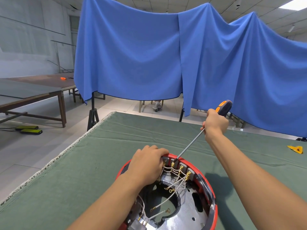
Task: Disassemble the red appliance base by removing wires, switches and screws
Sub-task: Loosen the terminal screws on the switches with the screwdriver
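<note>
Red appliance base (pixel 214 201) sits on the table (pixel 103 163) near edge, left hand (pixel 147 165) clamps its far rim, right hand (pixel 215 124) grips the screwdriver (pixel 189 146), tip at the gold switch terminals (pixel 172 163); keep tip seated, press along shaft, brace firmly.
</note>
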{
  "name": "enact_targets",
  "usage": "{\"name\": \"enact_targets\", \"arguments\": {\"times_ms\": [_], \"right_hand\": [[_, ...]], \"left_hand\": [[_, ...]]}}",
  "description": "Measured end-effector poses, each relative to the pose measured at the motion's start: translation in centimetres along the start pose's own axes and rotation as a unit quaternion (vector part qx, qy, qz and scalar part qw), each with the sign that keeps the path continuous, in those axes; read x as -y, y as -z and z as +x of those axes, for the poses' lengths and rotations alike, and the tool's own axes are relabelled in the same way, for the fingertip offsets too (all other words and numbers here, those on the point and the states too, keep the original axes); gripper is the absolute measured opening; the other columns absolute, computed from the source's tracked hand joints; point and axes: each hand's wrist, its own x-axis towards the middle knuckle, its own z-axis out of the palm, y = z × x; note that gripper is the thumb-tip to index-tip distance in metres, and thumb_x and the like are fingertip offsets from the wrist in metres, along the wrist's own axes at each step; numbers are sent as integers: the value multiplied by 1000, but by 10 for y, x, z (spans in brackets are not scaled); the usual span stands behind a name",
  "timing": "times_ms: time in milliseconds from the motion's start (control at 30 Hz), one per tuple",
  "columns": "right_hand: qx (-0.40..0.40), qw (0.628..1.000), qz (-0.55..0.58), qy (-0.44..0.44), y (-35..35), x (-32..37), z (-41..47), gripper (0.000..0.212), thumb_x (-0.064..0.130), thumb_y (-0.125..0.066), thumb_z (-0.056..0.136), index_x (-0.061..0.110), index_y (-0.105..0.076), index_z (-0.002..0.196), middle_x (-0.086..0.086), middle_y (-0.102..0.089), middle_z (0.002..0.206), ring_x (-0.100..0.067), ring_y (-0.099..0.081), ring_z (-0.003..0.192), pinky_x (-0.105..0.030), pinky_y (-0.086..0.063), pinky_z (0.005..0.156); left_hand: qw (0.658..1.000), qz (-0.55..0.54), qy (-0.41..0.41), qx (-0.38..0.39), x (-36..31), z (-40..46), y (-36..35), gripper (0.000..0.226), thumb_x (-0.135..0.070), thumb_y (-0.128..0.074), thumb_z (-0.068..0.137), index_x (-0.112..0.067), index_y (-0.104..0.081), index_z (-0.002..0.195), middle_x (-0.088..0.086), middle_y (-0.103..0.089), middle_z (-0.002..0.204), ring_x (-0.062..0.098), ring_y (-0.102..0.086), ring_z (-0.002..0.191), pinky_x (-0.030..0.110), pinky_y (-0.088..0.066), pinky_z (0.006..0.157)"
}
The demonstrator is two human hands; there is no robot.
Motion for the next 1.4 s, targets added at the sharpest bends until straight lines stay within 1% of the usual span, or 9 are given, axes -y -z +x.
{"name": "enact_targets", "arguments": {"times_ms": [167, 400, 567, 867, 1000, 1067, 1200, 1300, 1400], "right_hand": [[2, 1000, -11, -28, -5, -7, 7, 9, 17, -54, 73, 13, -48, 67, -2, -50, 52, -9, -38, 18, -27, -38, 44], [38, 999, -12, -35, -12, -23, -3, 12, 17, -56, 75, 14, -49, 66, -1, -48, 52, -17, -42, 38, -16, -30, 31], [46, 998, 46, -18, -2, 0, -4, 12, 16, -55, 71, 14, -45, 64, 6, -40, 36, -12, -36, 30, -18, -31, 35], [55, 989, 104, 87, 23, 23, -29, 21, 16, -53, 72, 15, -36, 60, 6, -32, 33, -14, -33, 29, -18, -31, 34], [79, 976, 119, 167, 34, 29, -47, 24, 15, -52, 70, 17, -32, 56, 6, -29, 35, -16, -33, 29, -19, -31, 34], [92, 969, 119, 194, 39, 33, -56, 24, 16, -53, 69, 17, -32, 56, 5, -28, 37, -16, -34, 30, -20, -31, 33], [117, 953, 113, 256, 46, 43, -72, 26, 14, -52, 69, 18, -32, 53, -2, -29, 40, -20, -33, 31, -19, -30, 33], [127, 944, 96, 288, 49, 49, -79, 33, 14, -51, 68, 25, -29, 46, 1, -27, 39, -22, -31, 33, -19, -28, 34], [126, 941, 88, 301, 51, 50, -82, 30, 13, -51, 68, 20, -28, 50, -1, -26, 41, -23, -32, 38, -21, -28, 35]], "left_hand": [[1000, -2, -1, -2, 2, 1, 0, 38, -23, -33, 98, -37, -48, 131, -4, -55, 120, 20, -46, 112, 36, -35, 91], [1000, 4, -1, -1, 2, 1, 0, 39, -23, -33, 99, -37, -47, 132, -4, -55, 121, 20, -46, 112, 36, -36, 92], [1000, 8, -4, 1, 3, 1, -1, 38, -24, -33, 99, -36, -47, 132, -4, -55, 123, 20, -46, 113, 37, -36, 93], [998, -7, -55, 8, 1, 1, -3, 44, -18, -37, 93, -26, -43, 136, -9, -41, 144, 10, -30, 134, 30, -23, 108], [997, 12, -73, 37, 1, -3, -4, 45, -32, -34, 98, -32, -33, 143, -10, -32, 151, 9, -24, 139, 31, -18, 111], [996, 37, -71, 42, 0, -3, -4, 44, -38, -30, 100, -33, -32, 144, -11, -32, 151, 10, -26, 138, 33, -20, 109], [995, 68, -68, 19, -7, -3, -3, 42, -29, -29, 100, -31, -36, 141, -10, -42, 143, 13, -36, 131, 35, -29, 101], [996, 67, -64, 17, -8, -3, -1, 44, -25, -31, 98, -31, -36, 142, -11, -42, 143, 14, -37, 130, 36, -30, 100], [996, 63, -66, 23, -7, -3, 0, 46, -25, -32, 98, -32, -35, 143, -13, -41, 144, 12, -36, 131, 35, -29, 100]]}}
